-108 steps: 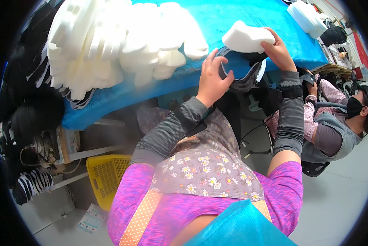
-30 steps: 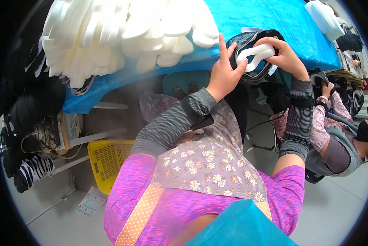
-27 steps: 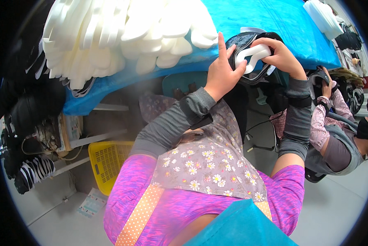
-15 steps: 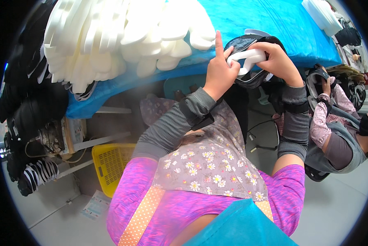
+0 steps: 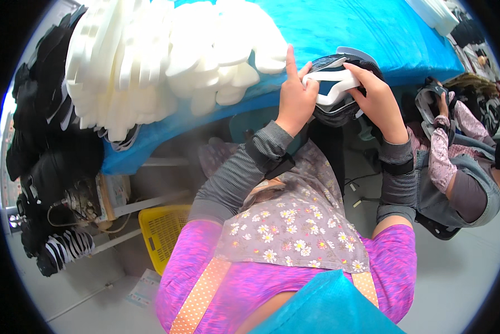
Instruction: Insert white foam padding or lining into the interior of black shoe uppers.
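A bent white foam strip (image 5: 344,84) is held between my two hands near the front edge of the blue-covered table. My left hand (image 5: 298,106) is closed on the strip's left end, its index finger stretched up and away. At the other end, my right hand (image 5: 381,106) grips the strip between thumb and fingers. Behind and below the foam is a black mesh article (image 5: 339,117) with a grey rim, perhaps a shoe upper; my fingers and the foam partly cover it. Whether my right fingers also touch it I cannot tell.
Many white foam pieces (image 5: 122,67) are piled along the left of the blue table cover (image 5: 328,28). Black pieces (image 5: 55,145) hang at far left. A yellow basket (image 5: 163,234) stands below. At right sits a co-worker (image 5: 467,172) holding a similar article.
The foam strip now looks more opened out between my hands, and my right hand has shifted slightly downward. The whole view has shifted a little.
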The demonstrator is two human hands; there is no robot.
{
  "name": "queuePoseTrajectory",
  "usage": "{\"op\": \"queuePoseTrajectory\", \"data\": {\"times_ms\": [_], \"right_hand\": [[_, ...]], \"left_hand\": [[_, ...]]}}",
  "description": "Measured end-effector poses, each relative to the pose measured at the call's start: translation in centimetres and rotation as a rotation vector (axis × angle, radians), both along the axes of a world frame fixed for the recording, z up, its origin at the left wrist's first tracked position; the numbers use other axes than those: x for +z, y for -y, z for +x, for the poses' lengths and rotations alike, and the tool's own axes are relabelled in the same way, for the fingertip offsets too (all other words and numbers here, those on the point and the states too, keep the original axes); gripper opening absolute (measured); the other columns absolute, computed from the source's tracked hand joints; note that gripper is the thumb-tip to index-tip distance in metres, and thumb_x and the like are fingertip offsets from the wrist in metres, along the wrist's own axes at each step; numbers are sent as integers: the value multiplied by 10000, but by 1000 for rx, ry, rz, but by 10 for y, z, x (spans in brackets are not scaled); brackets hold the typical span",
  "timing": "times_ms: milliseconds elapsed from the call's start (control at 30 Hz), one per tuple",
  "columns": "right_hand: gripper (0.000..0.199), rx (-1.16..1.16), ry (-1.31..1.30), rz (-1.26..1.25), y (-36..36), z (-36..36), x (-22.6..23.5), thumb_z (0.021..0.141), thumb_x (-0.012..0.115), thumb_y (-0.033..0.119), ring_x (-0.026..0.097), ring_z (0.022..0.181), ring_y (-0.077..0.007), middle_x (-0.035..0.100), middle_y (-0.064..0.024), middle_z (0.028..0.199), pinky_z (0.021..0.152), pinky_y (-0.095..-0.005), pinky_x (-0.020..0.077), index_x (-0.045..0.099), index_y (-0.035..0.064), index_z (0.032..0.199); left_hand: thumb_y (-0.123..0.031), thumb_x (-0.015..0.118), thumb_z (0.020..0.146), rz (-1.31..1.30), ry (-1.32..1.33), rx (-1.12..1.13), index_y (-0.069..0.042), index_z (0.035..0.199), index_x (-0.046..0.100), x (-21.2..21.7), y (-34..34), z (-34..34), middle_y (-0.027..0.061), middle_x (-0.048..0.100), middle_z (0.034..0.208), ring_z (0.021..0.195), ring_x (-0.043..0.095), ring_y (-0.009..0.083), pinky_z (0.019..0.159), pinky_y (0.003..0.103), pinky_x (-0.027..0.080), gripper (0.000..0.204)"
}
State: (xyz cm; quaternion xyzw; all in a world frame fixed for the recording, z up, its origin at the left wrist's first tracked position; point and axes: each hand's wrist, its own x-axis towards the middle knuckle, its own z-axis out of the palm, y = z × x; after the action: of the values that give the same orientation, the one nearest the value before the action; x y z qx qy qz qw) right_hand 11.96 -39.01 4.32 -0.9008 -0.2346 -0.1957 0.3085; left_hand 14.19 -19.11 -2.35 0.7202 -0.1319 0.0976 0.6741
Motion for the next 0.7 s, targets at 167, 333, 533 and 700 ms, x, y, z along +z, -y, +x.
{"op": "queuePoseTrajectory", "data": {"times_ms": [167,333,533,700], "right_hand": [[334,-73,-12,105,0,5,-13,876,699,57,689,878,-382,678,-217,916,729,-418,546,528,42,1162],[258,-86,-10,42,1,-2,-10,837,689,36,678,914,-375,685,-205,968,770,-425,544,570,7,1064],[306,-59,85,146,4,0,-21,819,692,18,669,968,-371,670,-157,1106,836,-397,557,620,25,1116],[288,-46,75,137,1,6,-22,801,689,-6,668,958,-357,653,-103,1123,815,-393,559,612,43,1074]], "left_hand": [[-76,524,895,159,17,-18,-51,1582,10,12,-2,-1,377,562,1313,815,704,367,739,356,558,858],[-93,589,834,375,281,130,-35,1493,341,10,-1,3,292,564,1309,1201,547,413,994,450,471,707],[-172,708,782,667,449,179,-34,1219,641,30,4,-1,189,613,1236,1146,568,372,980,447,466,462],[-169,757,756,678,532,107,-61,1039,728,28,-4,15,111,681,1085,989,627,337,880,411,511,304]]}}
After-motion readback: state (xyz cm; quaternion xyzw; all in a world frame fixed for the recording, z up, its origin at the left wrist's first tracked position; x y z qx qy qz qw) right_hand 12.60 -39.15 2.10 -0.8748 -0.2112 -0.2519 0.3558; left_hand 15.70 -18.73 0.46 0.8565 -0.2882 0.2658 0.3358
